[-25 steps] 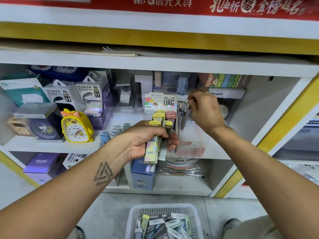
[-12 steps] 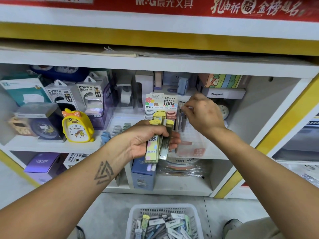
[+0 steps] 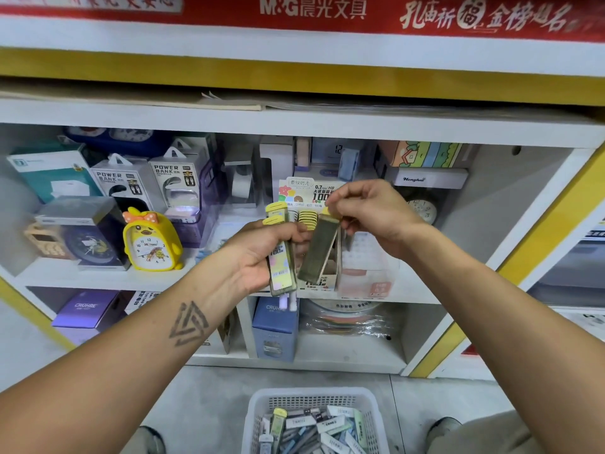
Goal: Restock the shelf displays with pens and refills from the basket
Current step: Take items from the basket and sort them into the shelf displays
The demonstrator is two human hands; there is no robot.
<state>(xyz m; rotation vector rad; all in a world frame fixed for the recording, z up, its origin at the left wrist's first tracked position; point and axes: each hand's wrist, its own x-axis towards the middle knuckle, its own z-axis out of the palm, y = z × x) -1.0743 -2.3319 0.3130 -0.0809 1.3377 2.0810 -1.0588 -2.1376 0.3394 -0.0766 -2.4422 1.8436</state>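
Head view: left hand (image 3: 262, 257) grips a bunch of yellow-capped refill cases (image 3: 281, 257), upright, in front of the shelf (image 3: 98, 276). Right hand (image 3: 370, 214) pinches the cap of one tilted case (image 3: 317, 250), just beside the bunch, over the refill display box (image 3: 314, 194). Yellow chick clock (image 3: 150, 240) and power bank boxes (image 3: 147, 181) to the left. White basket (image 3: 255, 411) of refills on grey floor (image 3: 212, 388) below. Red banner (image 3: 311, 8) on top.

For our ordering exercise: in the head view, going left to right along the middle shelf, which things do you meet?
Teal box → yellow chick clock → left hand with lead cases → right hand with one case → round clock.
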